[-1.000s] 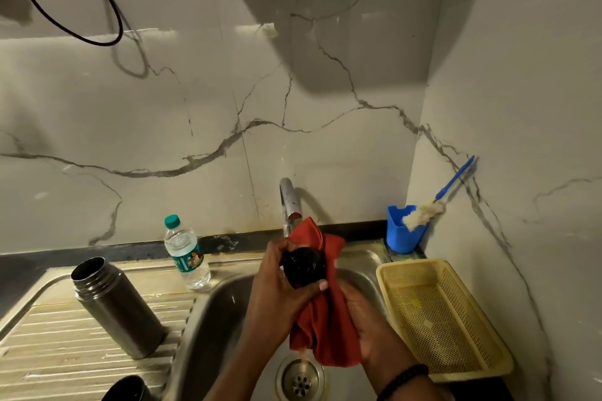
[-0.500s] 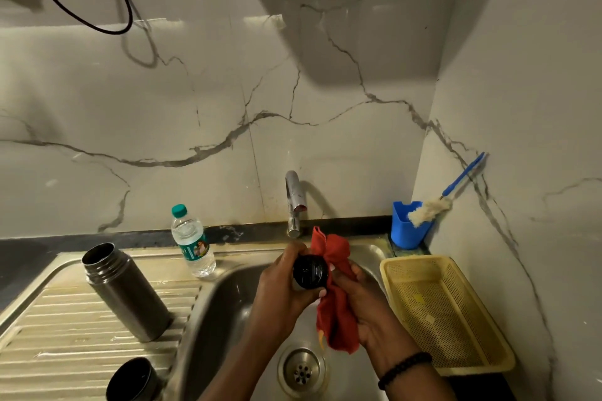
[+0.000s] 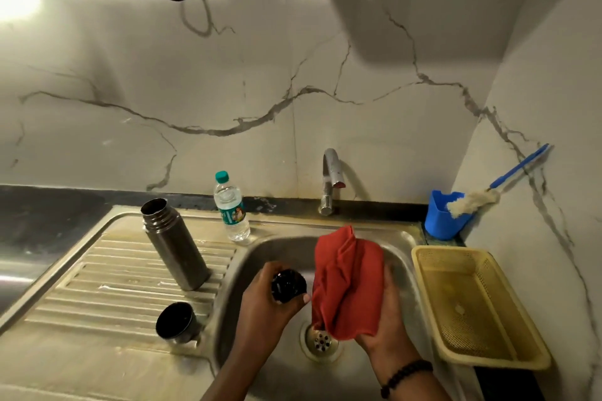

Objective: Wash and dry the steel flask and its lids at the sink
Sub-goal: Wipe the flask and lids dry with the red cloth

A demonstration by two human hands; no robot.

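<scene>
Over the sink basin my left hand grips a small black lid. Just to its right my right hand holds a bunched red cloth, now apart from the lid. The open steel flask stands upright on the ribbed drainboard to the left. A dark steel cup lid stands mouth up at the drainboard's near edge, close to the basin.
A small plastic water bottle stands behind the basin's left corner. The tap rises at the back wall. A yellow mesh basket sits right of the sink, with a blue cup holding a bottle brush behind it.
The lid and cloth have come apart: my left hand moved left with the lid, and my right hand drew the cloth to the right. The camera tilted down and shifted.
</scene>
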